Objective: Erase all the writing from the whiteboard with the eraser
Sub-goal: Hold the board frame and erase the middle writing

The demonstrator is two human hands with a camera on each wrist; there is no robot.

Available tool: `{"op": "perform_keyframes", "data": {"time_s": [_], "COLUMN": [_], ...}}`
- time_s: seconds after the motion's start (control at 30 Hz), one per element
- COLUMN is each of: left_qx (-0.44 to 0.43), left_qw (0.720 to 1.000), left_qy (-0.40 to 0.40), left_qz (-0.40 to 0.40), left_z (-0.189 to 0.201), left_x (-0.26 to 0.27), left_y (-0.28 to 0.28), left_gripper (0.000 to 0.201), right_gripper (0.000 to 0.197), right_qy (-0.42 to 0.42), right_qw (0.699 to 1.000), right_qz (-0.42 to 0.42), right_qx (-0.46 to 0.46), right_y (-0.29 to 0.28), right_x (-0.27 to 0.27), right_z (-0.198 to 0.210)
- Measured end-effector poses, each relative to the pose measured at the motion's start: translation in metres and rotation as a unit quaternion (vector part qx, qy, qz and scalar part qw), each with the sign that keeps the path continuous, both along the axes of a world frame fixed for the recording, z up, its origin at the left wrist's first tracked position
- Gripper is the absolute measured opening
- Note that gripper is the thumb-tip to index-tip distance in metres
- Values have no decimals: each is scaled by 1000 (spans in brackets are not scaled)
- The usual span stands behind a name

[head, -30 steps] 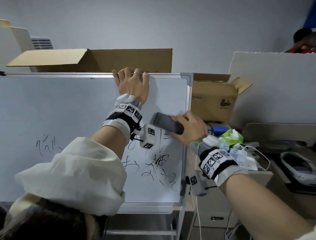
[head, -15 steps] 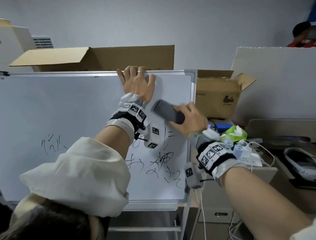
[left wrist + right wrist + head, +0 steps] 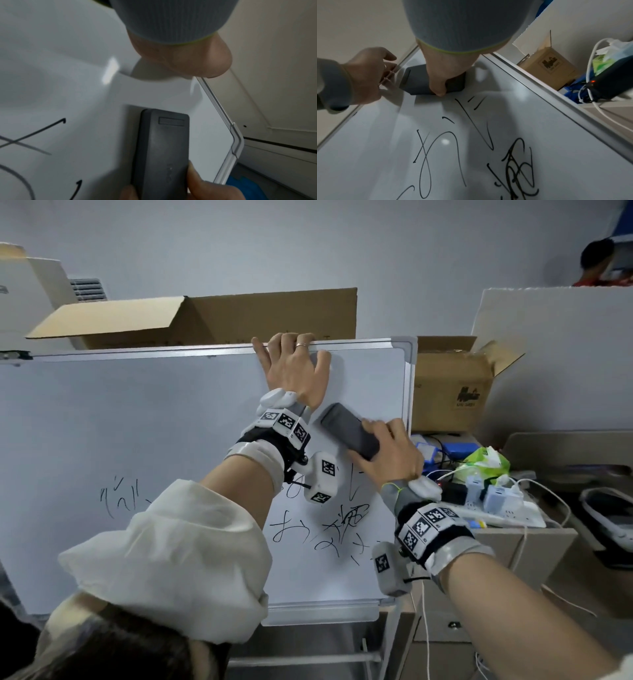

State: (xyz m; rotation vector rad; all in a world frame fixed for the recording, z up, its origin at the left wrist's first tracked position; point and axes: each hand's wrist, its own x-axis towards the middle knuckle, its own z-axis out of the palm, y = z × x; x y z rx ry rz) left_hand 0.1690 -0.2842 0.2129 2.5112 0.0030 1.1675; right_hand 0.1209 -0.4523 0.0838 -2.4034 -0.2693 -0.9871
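The whiteboard [image 3: 154, 419] stands upright in a silver frame, with black scribbles at its lower right [image 3: 342, 525] and a small patch at the lower left [image 3: 120, 496]. My right hand [image 3: 383, 453] grips the dark grey eraser [image 3: 347, 429] and presses it flat on the board's upper right, just above the writing [image 3: 471, 121]. My left hand [image 3: 294, 368] grips the top edge of the board, fingers hooked over the frame. The left wrist view shows the eraser [image 3: 161, 151] lying on the white surface near the board's corner [image 3: 236, 143].
Open cardboard boxes sit behind the board [image 3: 212, 316] and to its right [image 3: 452, 385]. A cluttered desk at the right holds a power strip with chargers [image 3: 493, 501], cables and a green packet [image 3: 486, 460]. A white panel [image 3: 555, 357] leans behind it.
The right hand has slid the eraser up and slightly left across the board, away from the scribbles. The left hand has kept its hold on the top edge.
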Motion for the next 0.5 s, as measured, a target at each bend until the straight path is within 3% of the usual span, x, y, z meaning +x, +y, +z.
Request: {"op": "perform_keyframes", "data": {"time_s": [0.3,0.5], "left_qx": [99,24], "left_qw": [995,997], "left_qy": [-27,-69], "left_qz": [-11,16], "left_z": [-12,-9], "left_x": [-1,2], "left_y": [26,74], "left_gripper": [56,51], "right_gripper": [52,60], "right_qy": [-9,112], "right_qw": [987,964], "right_qz": [-129,-212], "right_qx": [96,119], "right_y": [8,14], "right_x": [-11,-27], "right_z": [-7,-18]}}
